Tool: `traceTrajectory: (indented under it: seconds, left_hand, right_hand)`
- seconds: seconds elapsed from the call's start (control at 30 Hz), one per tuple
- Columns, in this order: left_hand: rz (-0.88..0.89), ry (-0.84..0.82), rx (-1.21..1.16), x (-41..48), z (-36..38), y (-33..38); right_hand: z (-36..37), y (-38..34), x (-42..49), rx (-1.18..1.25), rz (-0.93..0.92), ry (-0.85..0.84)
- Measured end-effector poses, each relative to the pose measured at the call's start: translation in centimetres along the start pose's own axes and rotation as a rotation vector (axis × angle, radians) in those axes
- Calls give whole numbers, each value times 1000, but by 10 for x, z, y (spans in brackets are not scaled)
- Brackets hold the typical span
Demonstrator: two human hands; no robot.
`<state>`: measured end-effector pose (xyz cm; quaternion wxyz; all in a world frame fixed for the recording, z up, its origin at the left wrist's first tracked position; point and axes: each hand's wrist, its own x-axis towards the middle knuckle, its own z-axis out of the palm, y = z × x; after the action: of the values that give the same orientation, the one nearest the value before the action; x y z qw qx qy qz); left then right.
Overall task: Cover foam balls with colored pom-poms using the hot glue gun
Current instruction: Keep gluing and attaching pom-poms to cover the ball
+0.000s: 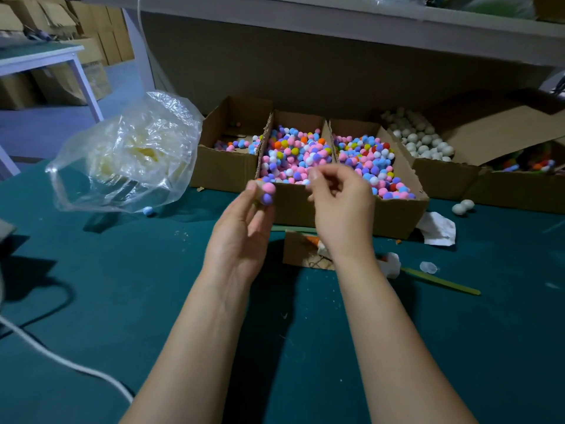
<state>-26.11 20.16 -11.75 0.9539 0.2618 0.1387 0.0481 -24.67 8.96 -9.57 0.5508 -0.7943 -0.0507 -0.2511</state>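
My left hand (241, 231) holds a small foam ball (265, 192) at its fingertips; pink and purple pom-poms are stuck on the ball. My right hand (339, 203) hovers just right of it, above the front edge of the middle box (293, 206), fingers curled and blurred; whether they pinch a pom-pom I cannot tell. Three cardboard boxes hold mixed coloured pom-poms (296, 151). Bare white foam balls (423, 142) fill a box at the right. A glue gun (321, 247) lies partly hidden behind my right wrist on a cardboard scrap.
A clear plastic bag (128, 154) stands at the left on the green table (122, 286). A white cord (61, 359) crosses the lower left. Two loose foam balls (463, 206), crumpled paper (437, 229) and a green stick (443, 281) lie at the right.
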Motion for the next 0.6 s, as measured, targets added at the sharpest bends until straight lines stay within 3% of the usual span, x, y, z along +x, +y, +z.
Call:
traceTrajectory:
  seconds: [0.1,0.37,0.53,0.6]
  left_hand:
    - [87,27,-111,3,11,15]
    - [219,3,-87,35,52,43]
    - [227,20,16,65,59,44]
    - [213,35,-12,72,57,43]
  right_hand:
    - [15,-8,32,-32,33,8]
    - [79,1,125,-478,116,-315]
    - [96,12,142,-845,164,-736]
    - [89,11,141,-883,157,-793]
